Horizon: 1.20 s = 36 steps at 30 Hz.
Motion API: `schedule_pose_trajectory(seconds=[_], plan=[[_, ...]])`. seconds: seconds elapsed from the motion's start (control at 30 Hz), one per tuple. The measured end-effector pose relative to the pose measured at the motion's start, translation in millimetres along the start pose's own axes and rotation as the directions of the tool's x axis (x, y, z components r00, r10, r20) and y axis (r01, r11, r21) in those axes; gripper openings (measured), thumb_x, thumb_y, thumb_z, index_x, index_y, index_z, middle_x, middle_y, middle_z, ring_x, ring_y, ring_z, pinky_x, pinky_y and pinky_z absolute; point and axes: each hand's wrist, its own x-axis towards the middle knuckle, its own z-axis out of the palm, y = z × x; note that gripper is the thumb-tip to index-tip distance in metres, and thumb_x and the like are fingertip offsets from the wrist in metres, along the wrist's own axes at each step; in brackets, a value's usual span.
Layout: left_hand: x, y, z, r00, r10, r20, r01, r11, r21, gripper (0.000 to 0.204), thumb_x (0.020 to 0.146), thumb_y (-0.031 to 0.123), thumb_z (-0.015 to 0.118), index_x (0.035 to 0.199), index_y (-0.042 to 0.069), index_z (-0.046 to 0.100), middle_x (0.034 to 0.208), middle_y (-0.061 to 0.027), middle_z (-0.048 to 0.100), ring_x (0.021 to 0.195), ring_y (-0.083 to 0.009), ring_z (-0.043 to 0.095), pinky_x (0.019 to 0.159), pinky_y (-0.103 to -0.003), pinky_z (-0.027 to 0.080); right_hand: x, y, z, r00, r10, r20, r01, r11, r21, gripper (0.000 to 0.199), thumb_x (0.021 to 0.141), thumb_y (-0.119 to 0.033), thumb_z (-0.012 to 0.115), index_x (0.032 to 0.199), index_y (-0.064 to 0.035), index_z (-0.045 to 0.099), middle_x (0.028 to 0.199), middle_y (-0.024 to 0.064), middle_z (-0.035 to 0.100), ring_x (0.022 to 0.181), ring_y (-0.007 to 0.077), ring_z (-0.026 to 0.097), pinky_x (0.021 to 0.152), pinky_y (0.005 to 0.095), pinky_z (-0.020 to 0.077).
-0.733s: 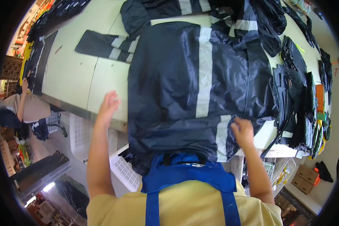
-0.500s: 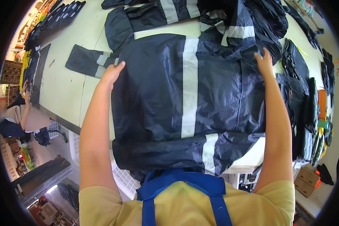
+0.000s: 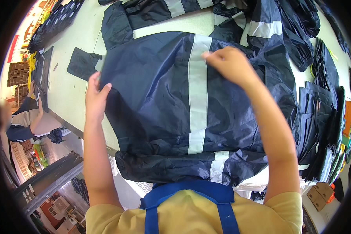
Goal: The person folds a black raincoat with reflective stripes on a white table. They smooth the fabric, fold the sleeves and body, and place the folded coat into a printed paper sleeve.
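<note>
Two hands on a dark navy jacket (image 3: pixel 160 101) spread flat across a pale table (image 3: pixel 72 95).

The jacket fills the middle of the view, its grey reflective stripe (image 3: pixel 198 93) running from twelve to six o'clock. The left hand (image 3: pixel 95 93), at nine o'clock, is clamped on the jacket's left edge, thumb on top of the cloth. The right hand (image 3: pixel 230 64), at about one o'clock, pinches cloth beside the stripe with fingers closed. More striped navy garments (image 3: pixel 261 27) lie at twelve to one o'clock, and a stack of folded dark pieces (image 3: pixel 319 117) sits at three o'clock. Another person (image 3: pixel 21 121) sits at nine o'clock.
</note>
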Motion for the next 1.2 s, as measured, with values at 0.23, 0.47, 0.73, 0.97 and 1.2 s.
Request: schedule_pose_trajectory(seconds=[0.23,0.47,0.73,0.97,1.2], plan=[[-11,65,73,0.849,0.52,0.093,-0.526,0.816,0.24,0.054,0.075,0.009,0.07,0.126,0.007,0.052,0.129,-0.0147,0.05,0.121,-0.033,0.045,0.104,-0.041,0.034,22,29,50,1.0,-0.007,-0.021,0.01,0.983,0.184,0.021,0.082,-0.022,0.064,0.087,-0.0028,0.068,0.087,0.0163,0.068,0.085,0.0322,0.065,0.077,0.0398,0.0498],[2,124,171,0.679,0.665,0.311,-0.696,0.718,-0.014,0.041,0.08,0.01,0.066,0.119,0.006,0.056,0.118,-0.0133,0.058,0.112,-0.032,0.054,0.094,-0.039,0.044,7,48,35,0.988,0.134,-0.077,-0.058,0.785,0.617,0.018,0.086,-0.017,0.063,0.088,0.0003,0.064,0.076,0.004,0.062,0.07,0.0147,0.056,0.07,0.0271,0.0453],[117,57,107,0.934,0.321,-0.156,-0.215,0.855,0.472,0.066,0.086,0.042,0.06,0.131,-0.005,0.046,0.13,-0.0264,0.051,0.122,-0.0384,0.049,0.102,-0.039,0.039,-19,158,-108,0.704,0.172,-0.689,-0.107,0.985,0.137,0.052,0.083,-0.031,0.069,0.123,-0.0016,0.052,0.123,0.0173,0.054,0.116,0.0244,0.05,0.098,0.0342,0.039],[60,65,45,0.962,-0.026,0.272,0.178,0.815,-0.552,0.055,0.086,0.021,0.068,0.131,-0.003,0.046,0.124,-0.0129,0.056,0.11,-0.0204,0.054,0.096,-0.032,0.04,27,222,-119,0.829,0.49,-0.269,-0.375,0.844,0.383,0.082,0.078,-0.045,0.072,0.136,0.005,0.042,0.13,0.0214,0.053,0.122,0.0291,0.049,0.104,0.0325,0.0337],[-135,60,21,0.731,0.078,0.678,0.432,0.716,-0.548,0.044,0.083,0.023,0.072,0.117,0.001,0.055,0.111,-0.0062,0.059,0.097,-0.0169,0.058,0.086,-0.032,0.047,1,231,-141,0.856,0.445,-0.262,-0.103,0.644,0.758,0.025,0.09,-0.018,0.057,0.11,-0.0046,0.063,0.096,0.0008,0.063,0.091,0.0118,0.057,0.086,0.0239,0.041]])
